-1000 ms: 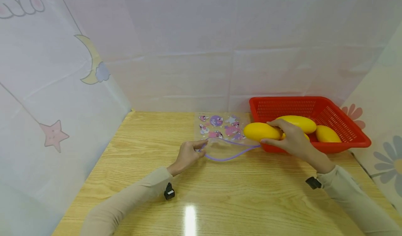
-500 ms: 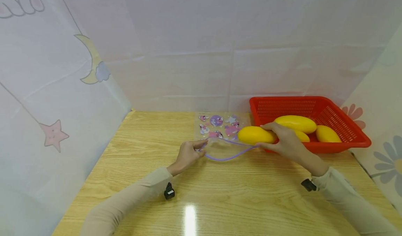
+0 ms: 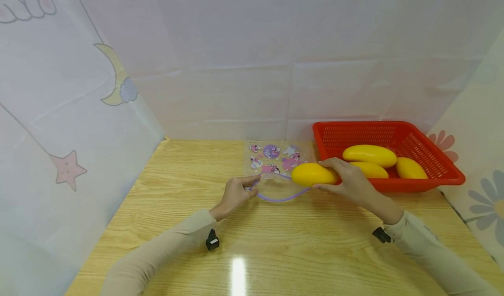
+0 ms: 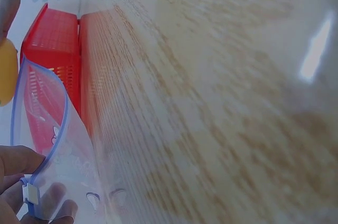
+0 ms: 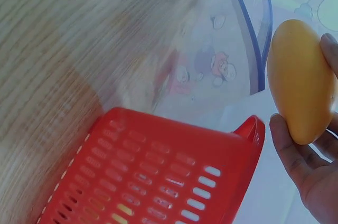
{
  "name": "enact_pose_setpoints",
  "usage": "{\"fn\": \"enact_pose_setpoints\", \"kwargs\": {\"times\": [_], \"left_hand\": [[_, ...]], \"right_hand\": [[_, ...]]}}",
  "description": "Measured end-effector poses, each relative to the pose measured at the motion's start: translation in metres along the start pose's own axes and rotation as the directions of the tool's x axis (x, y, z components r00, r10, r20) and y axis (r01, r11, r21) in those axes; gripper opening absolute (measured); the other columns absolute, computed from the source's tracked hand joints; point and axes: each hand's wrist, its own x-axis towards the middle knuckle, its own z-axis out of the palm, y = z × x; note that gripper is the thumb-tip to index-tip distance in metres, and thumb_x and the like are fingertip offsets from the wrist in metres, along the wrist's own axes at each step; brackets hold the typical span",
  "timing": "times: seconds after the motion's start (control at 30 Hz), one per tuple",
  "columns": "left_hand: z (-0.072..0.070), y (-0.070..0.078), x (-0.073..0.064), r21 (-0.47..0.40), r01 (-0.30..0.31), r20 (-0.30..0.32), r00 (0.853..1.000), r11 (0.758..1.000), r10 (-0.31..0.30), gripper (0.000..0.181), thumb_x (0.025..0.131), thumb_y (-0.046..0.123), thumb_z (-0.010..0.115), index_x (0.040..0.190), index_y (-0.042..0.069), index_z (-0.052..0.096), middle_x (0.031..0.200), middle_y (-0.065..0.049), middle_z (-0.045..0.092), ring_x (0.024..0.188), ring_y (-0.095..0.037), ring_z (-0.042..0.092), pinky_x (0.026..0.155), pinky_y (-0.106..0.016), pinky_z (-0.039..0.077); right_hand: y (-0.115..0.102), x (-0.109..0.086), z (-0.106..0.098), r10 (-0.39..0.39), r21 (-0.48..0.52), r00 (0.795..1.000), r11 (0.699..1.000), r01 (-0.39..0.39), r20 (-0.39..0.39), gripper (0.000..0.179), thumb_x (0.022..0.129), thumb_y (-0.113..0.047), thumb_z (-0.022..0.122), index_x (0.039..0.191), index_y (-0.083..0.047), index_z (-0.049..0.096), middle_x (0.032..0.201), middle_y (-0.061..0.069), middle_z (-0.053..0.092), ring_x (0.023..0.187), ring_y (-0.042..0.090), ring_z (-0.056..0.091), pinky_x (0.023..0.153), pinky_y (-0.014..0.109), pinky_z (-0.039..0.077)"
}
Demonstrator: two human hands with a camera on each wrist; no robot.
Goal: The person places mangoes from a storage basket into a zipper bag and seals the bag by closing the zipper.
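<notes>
My right hand (image 3: 348,183) grips a yellow mango (image 3: 313,174) at one end, its other end pointing left over the right part of the bag's mouth. In the right wrist view the mango (image 5: 300,81) sits between thumb and fingers. A clear zip bag (image 3: 271,158) with pink and purple cartoon prints lies toward the wall. Its purple-edged mouth gapes toward me. My left hand (image 3: 238,195) pinches the left corner of that mouth. In the left wrist view a white slider (image 4: 30,193) shows on the zip beside the fingers.
A red plastic basket (image 3: 441,183) stands at the back right, close to the bag. Inside it lie a long mango (image 3: 370,155) and two others, one (image 3: 411,168) at the right. The wooden table (image 3: 275,248) runs back to a cloth-covered wall (image 3: 236,90).
My right hand has carried the mango left from over the basket's edge to the bag's mouth. The left hand and the bag have stayed in place.
</notes>
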Motion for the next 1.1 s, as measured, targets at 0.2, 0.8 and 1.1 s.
{"fn": "enact_pose_setpoints", "kwargs": {"times": [0.2,0.8,1.1], "left_hand": [[0.000,0.001,0.000,0.007,-0.002,0.005,1.000,1.000,0.002,0.042,0.085,-0.003,0.075,0.126,0.002,0.067,0.114,-0.011,0.071,0.098,-0.026,0.071,0.073,-0.021,0.058],[0.001,0.003,0.000,0.007,-0.005,-0.002,1.000,1.000,0.005,0.043,0.083,-0.005,0.075,0.125,0.000,0.066,0.114,-0.013,0.070,0.098,-0.026,0.071,0.059,-0.018,0.056],[0.001,0.003,0.002,0.027,-0.011,-0.004,1.000,1.000,0.011,0.043,0.084,-0.004,0.074,0.126,0.000,0.066,0.113,-0.013,0.071,0.092,-0.025,0.072,0.044,-0.017,0.046]], "right_hand": [[-0.006,0.002,0.005,-0.006,-0.001,1.000,1.000,0.006,-0.012,0.069,0.079,-0.060,0.073,0.116,-0.002,0.065,0.109,0.007,0.069,0.085,0.019,0.062,0.082,0.018,0.051],[-0.024,0.007,0.020,-0.025,0.044,0.999,0.999,0.026,-0.019,0.072,0.080,-0.060,0.072,0.119,-0.001,0.067,0.115,0.014,0.067,0.099,0.029,0.066,0.086,0.034,0.056],[-0.034,0.008,0.028,-0.046,0.067,0.999,0.997,0.047,-0.022,0.074,0.083,-0.065,0.062,0.119,-0.002,0.067,0.117,0.013,0.067,0.101,0.028,0.064,0.084,0.041,0.058]]}}
